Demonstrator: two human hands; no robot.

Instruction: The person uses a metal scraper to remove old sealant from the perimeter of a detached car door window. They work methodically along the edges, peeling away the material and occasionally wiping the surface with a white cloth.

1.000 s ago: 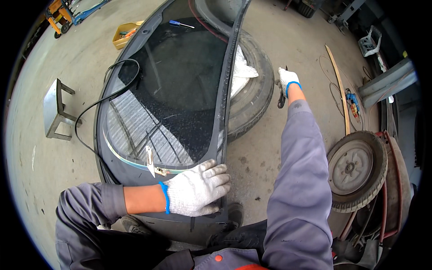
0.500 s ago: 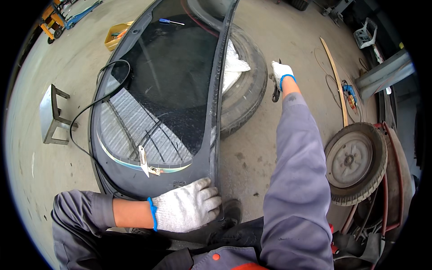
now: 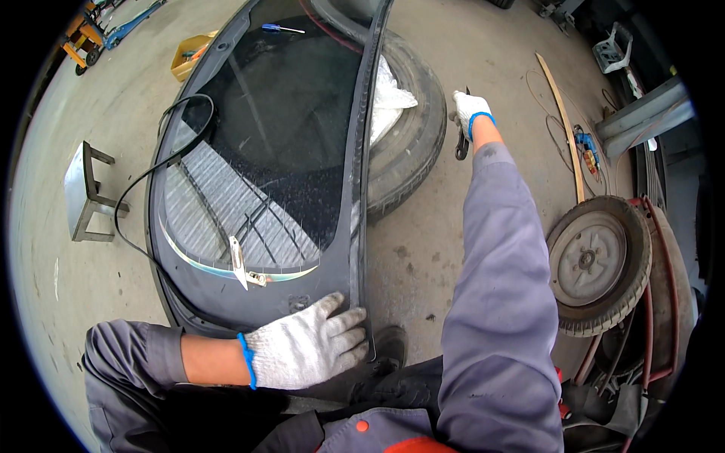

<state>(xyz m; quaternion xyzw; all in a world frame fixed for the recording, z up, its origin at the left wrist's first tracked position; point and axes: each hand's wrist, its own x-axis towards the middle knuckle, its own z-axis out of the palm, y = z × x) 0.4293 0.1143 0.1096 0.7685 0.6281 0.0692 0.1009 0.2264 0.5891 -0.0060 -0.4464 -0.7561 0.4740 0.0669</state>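
A dark car tailgate [image 3: 325,275] with a glass window lies in front of me. My left hand [image 3: 306,343], in a white knitted glove, rests on its near right corner with the fingers outstretched and slightly apart. Off to the right, beyond the tyre [image 3: 423,143] beneath the panel, my gloved right hand [image 3: 473,112] is closed around a dark hand tool [image 3: 461,147]; its exact kind is unclear. A black rubber strip [image 3: 136,185] loops over the panel's left side. A pointed white piece [image 3: 238,263] lies near the glass's near edge.
A blue-handled screwdriver [image 3: 281,29] lies on the far glass. A metal stool [image 3: 89,192] and yellow box [image 3: 185,60] stand left. Rightward are a wheel [image 3: 593,257], a wooden strip [image 3: 563,124], a blue power tool [image 3: 586,147] and a post [image 3: 646,117]. White plastic [image 3: 389,98] sits on the tyre.
The fingers of my left hand have spread a little at the panel corner. My right arm keeps nearly the same pose with the tool, and the whole view has shifted slightly.
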